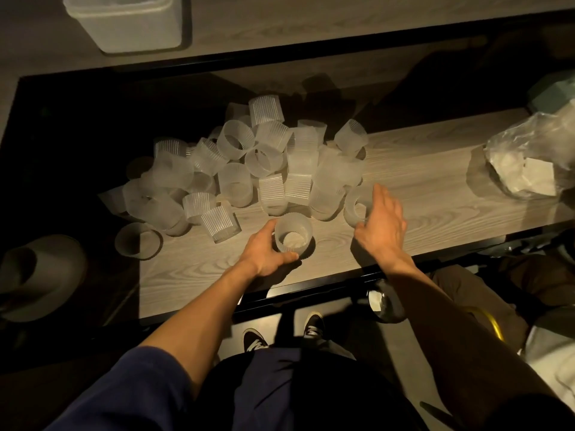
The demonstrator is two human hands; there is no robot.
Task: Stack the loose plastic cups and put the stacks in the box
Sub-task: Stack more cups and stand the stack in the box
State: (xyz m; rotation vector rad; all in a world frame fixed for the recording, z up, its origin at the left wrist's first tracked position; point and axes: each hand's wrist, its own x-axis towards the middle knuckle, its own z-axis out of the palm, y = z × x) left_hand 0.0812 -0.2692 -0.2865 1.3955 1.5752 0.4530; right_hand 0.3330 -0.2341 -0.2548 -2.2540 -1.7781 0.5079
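Note:
A heap of several frosted, ribbed plastic cups [249,163] lies across the middle of the wooden table [420,169]. My left hand [264,253] grips one upright cup [294,233] standing near the table's front edge, with thumb and fingers curled round its side. My right hand [381,222] hovers with its fingers spread over another cup [354,208] lying on its side at the heap's right end, and its thumb is close to that cup. No box for the stacks shows clearly.
A white plastic bin [130,21] stands on the floor beyond the table at top left. A crumpled clear plastic bag [532,160] lies at the table's right end. One lone cup [137,241] sits at the dark left side. My shoes show below the table edge.

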